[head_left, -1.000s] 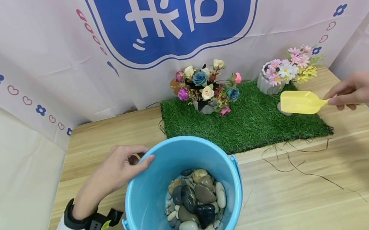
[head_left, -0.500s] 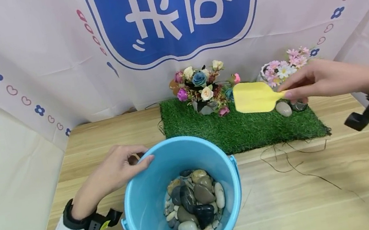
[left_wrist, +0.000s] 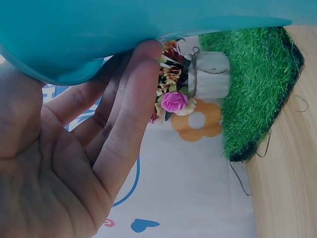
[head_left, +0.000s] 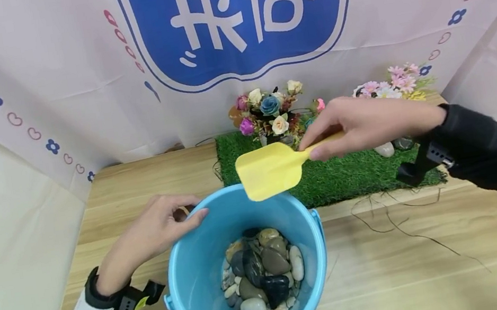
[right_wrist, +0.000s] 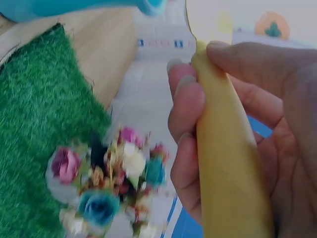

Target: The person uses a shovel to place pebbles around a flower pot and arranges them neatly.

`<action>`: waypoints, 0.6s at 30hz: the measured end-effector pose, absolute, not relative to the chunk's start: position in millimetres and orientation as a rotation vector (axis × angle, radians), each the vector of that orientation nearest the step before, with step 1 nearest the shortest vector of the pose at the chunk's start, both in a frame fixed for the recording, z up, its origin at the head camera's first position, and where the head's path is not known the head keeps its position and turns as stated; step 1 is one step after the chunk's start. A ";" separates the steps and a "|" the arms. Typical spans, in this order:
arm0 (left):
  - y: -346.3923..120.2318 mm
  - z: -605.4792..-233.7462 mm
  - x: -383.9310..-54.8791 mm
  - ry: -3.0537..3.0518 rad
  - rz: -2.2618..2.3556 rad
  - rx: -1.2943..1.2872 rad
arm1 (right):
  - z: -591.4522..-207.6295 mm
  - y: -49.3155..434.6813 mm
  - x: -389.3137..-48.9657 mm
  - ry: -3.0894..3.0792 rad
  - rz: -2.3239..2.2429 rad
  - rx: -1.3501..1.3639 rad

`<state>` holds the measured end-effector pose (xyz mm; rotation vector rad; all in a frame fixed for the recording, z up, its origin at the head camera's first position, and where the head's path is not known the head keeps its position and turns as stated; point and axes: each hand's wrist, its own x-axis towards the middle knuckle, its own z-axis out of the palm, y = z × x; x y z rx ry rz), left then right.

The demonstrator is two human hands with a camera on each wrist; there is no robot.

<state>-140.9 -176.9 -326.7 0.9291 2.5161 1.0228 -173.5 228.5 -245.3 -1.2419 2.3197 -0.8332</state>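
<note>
A light blue bucket [head_left: 193, 302] stands at the front of the table with wet pebbles [head_left: 266, 275] of several colours in its bottom. My left hand [head_left: 155, 228] grips its far left rim, thumb inside and fingers outside; the left wrist view shows those fingers [left_wrist: 126, 119] against the outer wall. My right hand [head_left: 360, 125] holds a yellow plastic shovel [head_left: 272, 170] by its handle, thumb on top where handle meets blade. The blade hangs over the bucket's far rim, with nothing seen on it. In the right wrist view the fingers curl round the yellow handle [right_wrist: 225, 148].
Behind the bucket lies an artificial grass mat [head_left: 354, 182] on the wooden table [head_left: 405, 271]. Potted roses [head_left: 273, 111] and potted daisies [head_left: 393, 88] stand on it, and pebbles [head_left: 385, 149] lie at its right. A printed cloth [head_left: 86, 67] hangs behind.
My right hand has carried the shovel leftward from the mat's right end to above the bucket's far rim. My left hand and the bucket stay in place.
</note>
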 end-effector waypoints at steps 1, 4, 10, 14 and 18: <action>-177.0 -326.8 -141.1 2.514 1.023 0.928 | -245.1 222.2 -172.8 2.330 -0.807 -1.251; -176.5 -326.8 -141.3 2.505 1.032 0.926 | -243.9 203.8 -168.6 2.363 -0.728 -1.292; -175.1 -325.8 -140.9 2.508 1.044 0.913 | -240.2 173.3 -159.2 2.411 -0.601 -1.380; -175.4 -324.8 -139.6 2.514 1.037 0.907 | -239.2 157.6 -156.1 2.457 -0.513 -1.409; -175.5 -324.4 -138.7 2.517 1.031 0.907 | -241.2 146.0 -156.0 2.460 -0.446 -1.424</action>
